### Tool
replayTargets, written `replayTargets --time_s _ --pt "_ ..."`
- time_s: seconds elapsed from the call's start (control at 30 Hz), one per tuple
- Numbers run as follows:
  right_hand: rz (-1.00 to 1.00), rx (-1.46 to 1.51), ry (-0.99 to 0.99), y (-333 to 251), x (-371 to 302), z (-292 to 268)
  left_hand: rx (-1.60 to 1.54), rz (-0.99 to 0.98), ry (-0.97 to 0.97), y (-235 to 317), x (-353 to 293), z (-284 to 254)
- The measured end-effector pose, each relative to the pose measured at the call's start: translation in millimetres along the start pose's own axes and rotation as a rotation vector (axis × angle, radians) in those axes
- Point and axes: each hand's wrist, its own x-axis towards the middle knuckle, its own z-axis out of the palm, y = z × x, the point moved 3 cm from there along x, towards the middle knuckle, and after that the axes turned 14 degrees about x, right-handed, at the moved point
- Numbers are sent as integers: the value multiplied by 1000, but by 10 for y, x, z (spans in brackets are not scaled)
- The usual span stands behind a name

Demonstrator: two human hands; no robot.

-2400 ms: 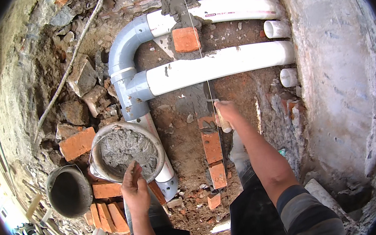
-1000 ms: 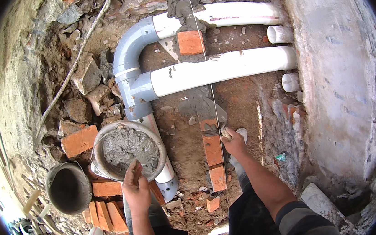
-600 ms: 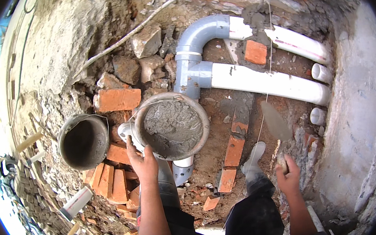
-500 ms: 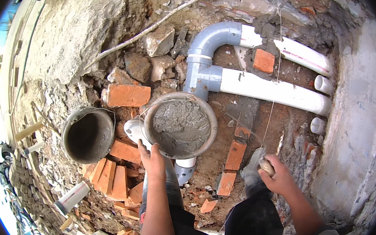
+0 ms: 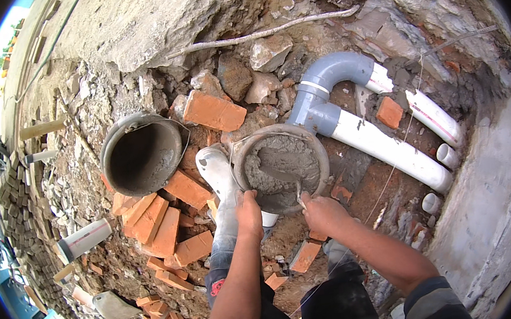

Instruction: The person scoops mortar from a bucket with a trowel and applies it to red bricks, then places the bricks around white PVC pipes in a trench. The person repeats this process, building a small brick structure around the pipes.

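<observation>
A round bucket [image 5: 324, 164] of wet grey mortar [image 5: 295, 155] stands in front of me. My left hand [image 5: 249, 215] grips its near left rim. In my right hand [image 5: 325, 215], at the near right rim, is a trowel [image 5: 277, 173]; its blade lies in the mortar and its handle is mostly hidden by my fingers. A second bucket [image 5: 169, 137], dark inside, tilts to the left of the first. Orange bricks [image 5: 156, 223] lie heaped below that bucket, and one more brick [image 5: 216, 109] rests beyond the two buckets.
Grey elbow pipe [image 5: 336, 70] and white pipe [image 5: 392, 151] run behind and right of the mortar bucket. A taut string [image 5: 400, 160] crosses on the right, before a concrete wall [image 5: 490, 197]. My white boot [image 5: 216, 170] stands between the buckets. Rocks [image 5: 234, 74] line the far bank.
My right hand has moved left and up from beside the string to the bucket, putting the trowel into the mortar. My left hand has closed on the rim. The whole view has shifted.
</observation>
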Motion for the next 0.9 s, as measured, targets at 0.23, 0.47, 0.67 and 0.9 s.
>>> replayTargets --time_s 0.23,0.47,0.67,0.9 --pt "-25 197 368 360 -453 -194 19 31 -12 124 -112 17" --pt "171 697 89 235 458 452 101 84 103 101 -107 -8" --pt "236 962 18 392 481 634 72 101 47 79 -98 32" --pt "97 1193 -197 654 343 626 -15 21 105 47 -53 48"
